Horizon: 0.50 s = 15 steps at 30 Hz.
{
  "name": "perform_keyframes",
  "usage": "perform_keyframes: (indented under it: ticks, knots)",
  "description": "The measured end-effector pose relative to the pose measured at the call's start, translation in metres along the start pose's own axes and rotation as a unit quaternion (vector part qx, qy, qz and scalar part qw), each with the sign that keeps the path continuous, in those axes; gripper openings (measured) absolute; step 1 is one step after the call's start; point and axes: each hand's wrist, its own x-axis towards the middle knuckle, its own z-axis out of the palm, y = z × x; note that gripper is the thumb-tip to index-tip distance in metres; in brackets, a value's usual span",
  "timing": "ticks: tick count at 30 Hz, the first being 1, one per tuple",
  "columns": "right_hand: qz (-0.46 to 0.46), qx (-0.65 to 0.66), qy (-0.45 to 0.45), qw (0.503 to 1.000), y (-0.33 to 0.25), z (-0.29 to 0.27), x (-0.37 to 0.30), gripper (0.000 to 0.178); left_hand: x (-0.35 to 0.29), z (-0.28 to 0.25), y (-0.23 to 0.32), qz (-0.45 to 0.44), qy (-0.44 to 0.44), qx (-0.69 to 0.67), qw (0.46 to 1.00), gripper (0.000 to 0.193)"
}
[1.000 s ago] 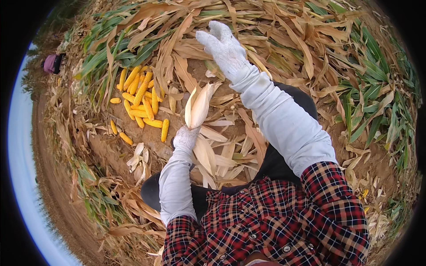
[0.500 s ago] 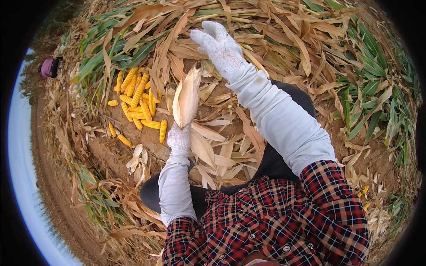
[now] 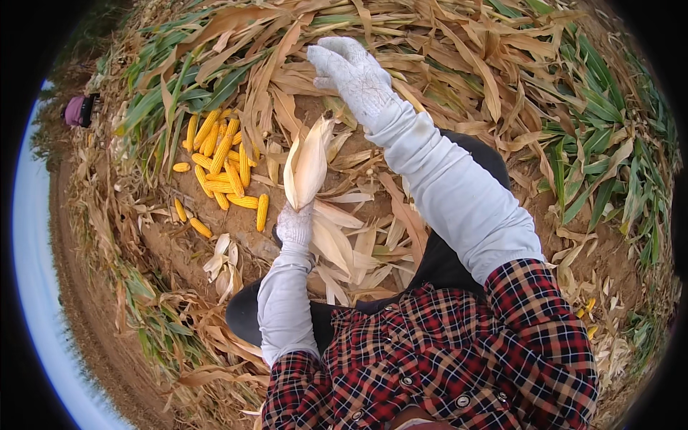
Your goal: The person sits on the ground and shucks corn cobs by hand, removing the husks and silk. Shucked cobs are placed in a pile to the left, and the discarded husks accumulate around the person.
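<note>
My left hand, in a white glove, is closed around the base of an ear of corn. Pale dry husk still wraps the ear, and its dark tip points up and away from me. Beyond that tip, my right hand hovers in a soiled white glove. Its fingers are curved and apart from the thumb, with nothing visible between them. Husked yellow corn cobs lie in a heap on the soil to the left of the ear.
Dry and green corn stalks are piled along the far side, with green leaves at the right. Loose husks lie between my knees, more husks left of my forearm. Another person is far off at left.
The ear has shifted a little to the right and toward me with my left hand, and its tip leans further right. My right hand has barely moved.
</note>
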Motion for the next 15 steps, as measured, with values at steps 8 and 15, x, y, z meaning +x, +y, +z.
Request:
perform_keyframes:
  ticks: [8, 15]
  knots:
    - [-0.003, 0.000, 0.000, 1.000, -0.002, 0.001, -0.002, 0.073, 0.004, 0.012, -0.012, -0.062, -0.138, 0.164, 0.975, 0.074]
    - [0.006, 0.003, 0.006, 1.000, 0.002, 0.001, -0.005, 0.073, -0.006, 0.035, -0.012, -0.050, -0.207, 0.241, 0.947, 0.062]
